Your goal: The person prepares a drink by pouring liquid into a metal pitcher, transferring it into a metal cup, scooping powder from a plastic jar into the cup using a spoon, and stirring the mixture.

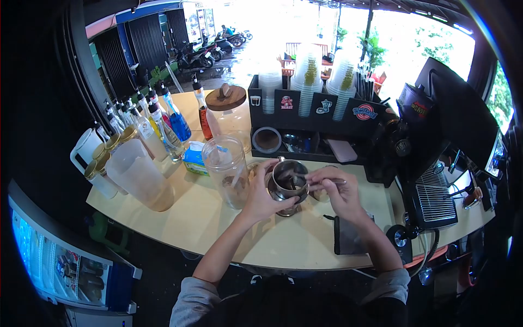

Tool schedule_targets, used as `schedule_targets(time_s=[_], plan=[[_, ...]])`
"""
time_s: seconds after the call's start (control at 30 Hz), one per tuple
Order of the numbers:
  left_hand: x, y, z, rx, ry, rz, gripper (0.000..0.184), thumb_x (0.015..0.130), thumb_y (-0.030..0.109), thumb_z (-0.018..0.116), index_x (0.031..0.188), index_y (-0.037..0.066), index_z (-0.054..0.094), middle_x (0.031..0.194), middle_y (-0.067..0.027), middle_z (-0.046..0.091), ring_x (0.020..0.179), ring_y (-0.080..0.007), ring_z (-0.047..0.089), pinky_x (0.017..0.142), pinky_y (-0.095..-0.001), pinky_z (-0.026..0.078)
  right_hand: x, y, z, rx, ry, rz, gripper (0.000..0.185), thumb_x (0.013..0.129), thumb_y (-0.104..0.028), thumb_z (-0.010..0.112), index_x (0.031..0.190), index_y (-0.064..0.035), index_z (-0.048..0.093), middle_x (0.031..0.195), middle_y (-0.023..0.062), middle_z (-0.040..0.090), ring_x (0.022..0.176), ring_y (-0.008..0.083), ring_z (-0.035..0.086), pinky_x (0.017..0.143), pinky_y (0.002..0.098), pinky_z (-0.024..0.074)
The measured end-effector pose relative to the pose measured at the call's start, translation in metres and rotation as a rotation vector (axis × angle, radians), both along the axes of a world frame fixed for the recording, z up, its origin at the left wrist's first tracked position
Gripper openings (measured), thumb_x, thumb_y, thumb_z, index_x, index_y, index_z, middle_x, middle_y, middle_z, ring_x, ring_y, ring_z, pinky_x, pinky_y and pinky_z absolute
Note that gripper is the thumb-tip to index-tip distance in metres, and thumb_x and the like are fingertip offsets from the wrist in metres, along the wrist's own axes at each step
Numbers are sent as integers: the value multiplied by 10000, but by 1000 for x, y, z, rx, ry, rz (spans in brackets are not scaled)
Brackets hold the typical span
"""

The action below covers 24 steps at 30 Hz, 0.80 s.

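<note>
Cup (pixel 287 173) of silver-coloured metal, round-mouthed, sits in the curled left hand (pixel 263 200); just rightward, the right hand (pixel 345 193) pinches a thin, silver-coloured utensil (pixel 336 181) pointing leftward toward its mouth.

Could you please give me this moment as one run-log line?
left hand: holding metal cup | right hand: holding thin utensil at cup's mouth | clear jar: on counter beside left hand
</note>
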State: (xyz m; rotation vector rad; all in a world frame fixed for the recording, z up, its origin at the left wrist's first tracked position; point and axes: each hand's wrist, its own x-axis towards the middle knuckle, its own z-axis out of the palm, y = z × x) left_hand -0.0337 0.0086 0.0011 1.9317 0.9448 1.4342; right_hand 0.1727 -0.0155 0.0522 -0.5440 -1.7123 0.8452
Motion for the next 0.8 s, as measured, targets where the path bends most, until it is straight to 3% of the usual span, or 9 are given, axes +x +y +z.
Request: schedule_targets(time_s=[0.3, 0.4, 0.57, 0.7, 0.8], plan=[[18, -14, 13, -55, 46, 177, 788, 566, 243, 878, 1189, 17, 451, 1076, -122, 576, 1026, -235, 588, 892, -357, 467, 4, -2, -6, -7, 38, 51, 183, 959, -34, 446, 993, 64, 596, 1044, 160, 631, 891, 159, 633, 792, 270, 535], [15, -11, 17, -101, 24, 105, 768, 551, 263, 887, 1168, 11, 508, 1079, -109, 609, 1016, -210, 607, 901, -333, 468, 6, -4, -5, -8, 35, 51, 187, 965, -48, 446, 1009, 64, 589, 1057, 169, 623, 926, 169, 629, 815, 283, 535], [8, -4, 14, -120, -11, 5, 745, 557, 169, 877, 1187, 5, 516, 1101, -101, 610, 1019, -178, 606, 917, -322, 475, 4, -5, -6, -52, 87, 132, 208, 979, -74, 431, 1028, 66, 576, 1078, 168, 603, 951, 193, 629, 850, 304, 534], [7, -4, 21, -58, -25, -4, 744, 552, 212, 870, 1183, 22, 526, 1064, -96, 641, 999, -202, 626, 896, -334, 480, 6, 1, -3, -12, 105, 57, 204, 979, -73, 429, 1026, 63, 574, 1065, 165, 602, 950, 194, 630, 857, 308, 532], [5, 1, 23, -82, -27, -16, 742, 552, 203, 868, 1185, 23, 525, 1081, -98, 640, 1007, -201, 626, 907, -331, 477, 3, -8, 4, -18, 93, 135, 198, 978, -66, 424, 1011, 58, 574, 1060, 163, 599, 952, 195, 627, 874, 321, 524]])
